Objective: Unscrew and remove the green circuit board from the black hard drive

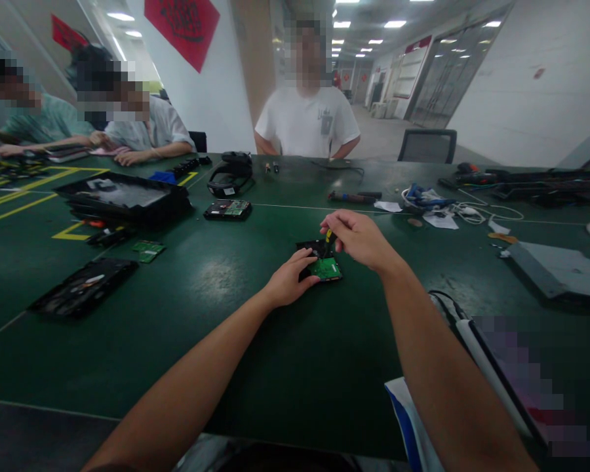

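A hard drive with its green circuit board facing up lies on the green table in front of me. My left hand grips its left side, thumb at the near edge and fingers across the top. Above the drive, my right hand is closed around a yellow and black screwdriver, which points down at the board. The screwdriver's tip is too small to make out, so I cannot tell whether it sits in a screw.
Another drive, a black tray, a loose green board and a black casing lie leftward. To the right are cables and a grey metal box. A person faces me across the table; two others sit left.
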`<state>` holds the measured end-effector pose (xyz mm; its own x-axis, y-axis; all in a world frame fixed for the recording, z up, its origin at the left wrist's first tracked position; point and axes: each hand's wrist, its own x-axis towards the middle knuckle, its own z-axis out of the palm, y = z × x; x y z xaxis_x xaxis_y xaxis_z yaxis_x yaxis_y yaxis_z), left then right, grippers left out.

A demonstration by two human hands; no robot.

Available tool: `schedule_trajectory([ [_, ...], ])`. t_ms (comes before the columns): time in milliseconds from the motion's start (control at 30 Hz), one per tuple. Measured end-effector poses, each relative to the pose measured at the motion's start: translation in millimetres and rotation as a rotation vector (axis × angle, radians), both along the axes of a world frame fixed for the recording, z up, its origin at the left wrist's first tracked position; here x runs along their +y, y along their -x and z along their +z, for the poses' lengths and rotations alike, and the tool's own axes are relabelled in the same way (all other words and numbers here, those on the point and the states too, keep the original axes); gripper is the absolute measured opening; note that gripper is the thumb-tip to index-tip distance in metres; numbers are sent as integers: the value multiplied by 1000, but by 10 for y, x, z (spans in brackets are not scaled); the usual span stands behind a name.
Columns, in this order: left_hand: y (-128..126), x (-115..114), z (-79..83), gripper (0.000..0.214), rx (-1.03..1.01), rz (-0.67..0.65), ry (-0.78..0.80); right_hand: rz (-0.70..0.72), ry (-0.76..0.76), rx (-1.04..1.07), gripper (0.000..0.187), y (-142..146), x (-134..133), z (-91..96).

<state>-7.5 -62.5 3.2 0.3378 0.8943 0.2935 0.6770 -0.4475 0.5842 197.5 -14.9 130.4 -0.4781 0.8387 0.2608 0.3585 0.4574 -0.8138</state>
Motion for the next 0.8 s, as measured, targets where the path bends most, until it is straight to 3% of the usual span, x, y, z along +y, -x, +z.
schedule_trajectory([
  [167,-1,1,4,57,1,-5,-9,28,53,22,34,0,18,-18],
  [433,13,-2,0,58,4,2,12,-50,-82,-43,25,-34,-16,50],
  [567,8,-1,1,58,8,-1,13,-55,-37,-27,21,-26,-23,48],
  [800,2,4,1,57,8,0,14,22,76,75,31,-3,7,6],
])
